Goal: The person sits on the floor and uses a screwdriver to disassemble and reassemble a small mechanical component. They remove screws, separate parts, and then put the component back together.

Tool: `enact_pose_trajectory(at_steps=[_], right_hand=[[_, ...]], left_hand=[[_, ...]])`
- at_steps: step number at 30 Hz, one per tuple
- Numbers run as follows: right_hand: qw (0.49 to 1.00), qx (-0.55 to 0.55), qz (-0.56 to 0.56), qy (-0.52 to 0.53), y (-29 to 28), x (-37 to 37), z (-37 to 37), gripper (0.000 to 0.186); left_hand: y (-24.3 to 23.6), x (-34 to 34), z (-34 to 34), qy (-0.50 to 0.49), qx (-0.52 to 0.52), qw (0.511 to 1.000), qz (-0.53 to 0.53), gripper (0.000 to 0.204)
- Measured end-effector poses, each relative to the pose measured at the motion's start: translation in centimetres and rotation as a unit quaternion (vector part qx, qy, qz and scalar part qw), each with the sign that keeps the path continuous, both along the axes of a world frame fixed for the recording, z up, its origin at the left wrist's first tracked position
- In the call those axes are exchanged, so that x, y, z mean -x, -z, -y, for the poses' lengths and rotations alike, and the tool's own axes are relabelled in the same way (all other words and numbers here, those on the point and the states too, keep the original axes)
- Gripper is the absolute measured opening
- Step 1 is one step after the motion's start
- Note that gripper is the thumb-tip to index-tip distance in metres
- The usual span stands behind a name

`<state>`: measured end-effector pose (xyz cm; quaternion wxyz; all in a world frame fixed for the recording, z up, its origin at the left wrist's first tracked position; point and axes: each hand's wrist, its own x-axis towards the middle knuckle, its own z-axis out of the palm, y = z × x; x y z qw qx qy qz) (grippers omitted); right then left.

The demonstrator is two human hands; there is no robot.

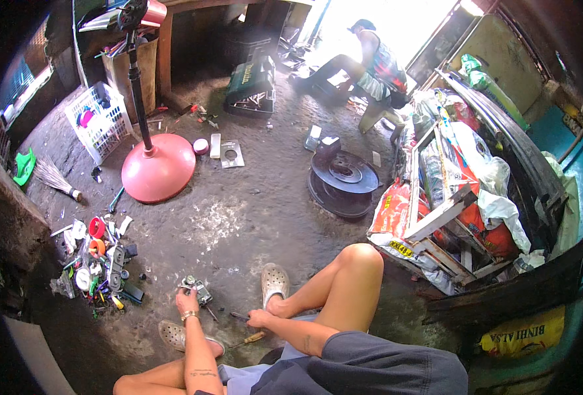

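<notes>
I am seated low with my legs bent. My left hand (187,303) is closed on a small metal mechanism (201,291) just above the floor, a thin shaft pointing down from it. In my right hand (259,318), fingers wrapped round, is a slim dark tool (239,316); its exact kind is too small to tell. A wooden-handled tool (256,337) lies just below that hand. To the left is a pile of small plastic and metal parts (110,270) in several colours.
A pink stand base (158,169), white crate (97,122), broom (58,178), dark spool (342,187) and dark green case (249,82) stand or lie around the floor. Sacks and metal frames (449,191) crowd the right. Another person (374,62) sits by the bright doorway.
</notes>
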<state>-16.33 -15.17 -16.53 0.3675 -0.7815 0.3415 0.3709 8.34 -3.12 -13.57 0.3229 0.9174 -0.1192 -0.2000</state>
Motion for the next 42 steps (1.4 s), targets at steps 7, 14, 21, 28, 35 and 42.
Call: enact_pose_trajectory(at_steps=[7, 14, 21, 28, 35, 42], right_hand=[[0.998, 0.003, -0.013, -0.054, -0.6, -0.1, 0.5, 0.056], [0.999, 0.015, 0.014, -0.044, 2.0, 0.5, 0.2, 0.054], [0.999, -0.014, 0.029, -0.008, -1.3, 0.0, 0.2, 0.052], [0.999, -0.01, 0.035, -0.016, 0.6, -0.1, 0.5, 0.048], [0.999, 0.007, 0.019, -0.034, -1.9, -0.6, 0.2, 0.055], [0.999, 0.007, 0.018, -0.032, -2.5, -0.6, 1.1, 0.06]], left_hand=[[0.8, -0.6, -1.2, -0.197, -0.036, 0.98, -0.004, 0.033], [-6.8, -3.5, -1.2, -0.125, 0.197, 0.94, -0.249, 0.026], [-19.2, -2.8, 0.3, -0.036, 0.262, 0.947, -0.181, 0.025], [-15.7, -1.3, 1.9, 0.056, 0.044, 0.997, -0.019, 0.031], [-5.2, 0.4, -0.8, -0.018, 0.045, 0.998, 0.028, 0.037], [-8.4, 0.0, 0.2, -0.018, 0.027, 0.999, -0.039, 0.035]])
